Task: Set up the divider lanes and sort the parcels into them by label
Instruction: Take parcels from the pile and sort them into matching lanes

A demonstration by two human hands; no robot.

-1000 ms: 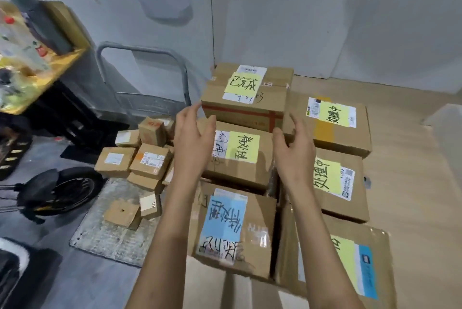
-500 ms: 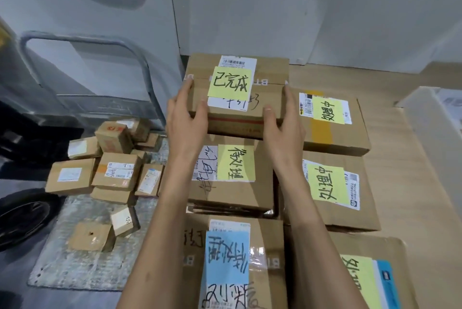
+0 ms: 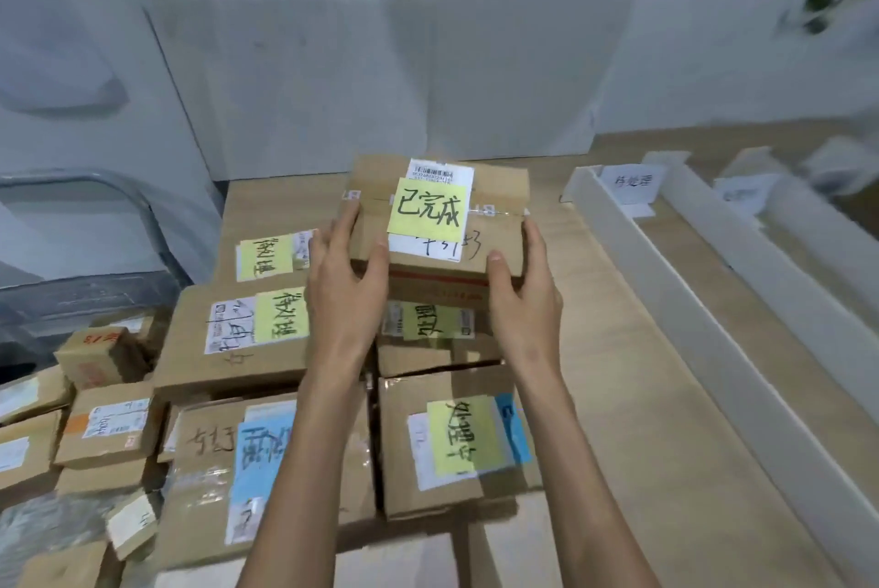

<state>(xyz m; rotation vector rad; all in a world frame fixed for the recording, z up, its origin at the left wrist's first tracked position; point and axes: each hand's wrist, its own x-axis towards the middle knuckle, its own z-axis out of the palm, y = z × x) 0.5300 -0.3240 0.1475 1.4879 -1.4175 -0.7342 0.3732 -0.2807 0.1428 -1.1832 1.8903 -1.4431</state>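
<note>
Nearest you on the wooden table, two taped parcels sit side by side: the blue-labelled parcel on the left and the yellow-and-blue-labelled parcel on the right. Beyond them your left hand and right hand clamp the parcel marked 已完成 from either side, thumbs hooked over its near top edge and fingers wrapped along its ends. It sits over the far row of the stack; you cannot tell whether it touches the box below. To the right, apart from the stack, the near white divider and the far white divider run away across the table, with a lane card standing between them at the far end.
</note>
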